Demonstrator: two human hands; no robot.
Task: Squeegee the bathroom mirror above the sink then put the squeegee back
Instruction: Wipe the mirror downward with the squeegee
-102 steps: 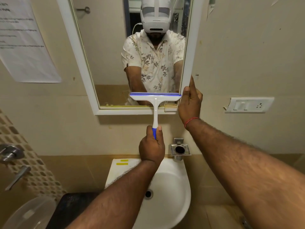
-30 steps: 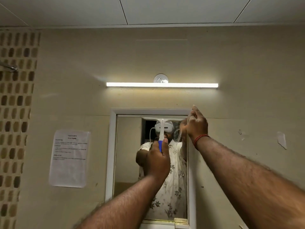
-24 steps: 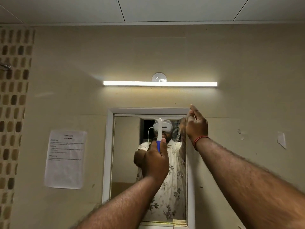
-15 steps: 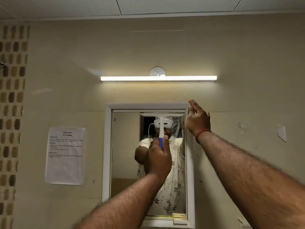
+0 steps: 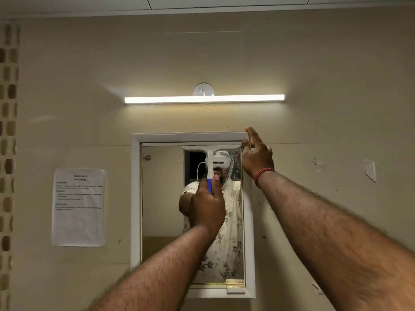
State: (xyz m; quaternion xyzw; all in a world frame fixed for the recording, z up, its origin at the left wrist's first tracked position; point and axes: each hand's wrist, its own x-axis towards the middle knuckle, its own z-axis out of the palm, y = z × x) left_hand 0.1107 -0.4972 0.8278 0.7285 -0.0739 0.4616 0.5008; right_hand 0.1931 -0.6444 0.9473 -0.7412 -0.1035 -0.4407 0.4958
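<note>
My left hand [image 5: 207, 206] stayed clamped around the blue grip of the white plastic squeegee with its blue handle [image 5: 209, 170], the tool standing upright against the upper right part of the white-framed rectangular bathroom mirror [image 5: 164, 198], its blade raised to just under the mirror's top edge. Seconds earlier that blade had sat at the bottom edge of the mirror, above the sink; it had since been carried to the top, and over the last second the whole mirror had slid a little lower in my view while the squeegee barely shifted against the glass. I judged that a fresh downward stroke was being set up, so the wiping was still under way and the return of the tool not yet begun. My right hand [image 5: 256, 157] held nothing, fingers loosely together and extended, resting on the mirror's top right corner to steady the frame. Whether the blade fully touched the glass could not be told. Above the mirror glowed the long white tube light [image 5: 204, 98]; left of the mirror hung a printed paper notice [image 5: 79, 207]. No container showed anywhere around the mirror, the sink below being out of view.
</note>
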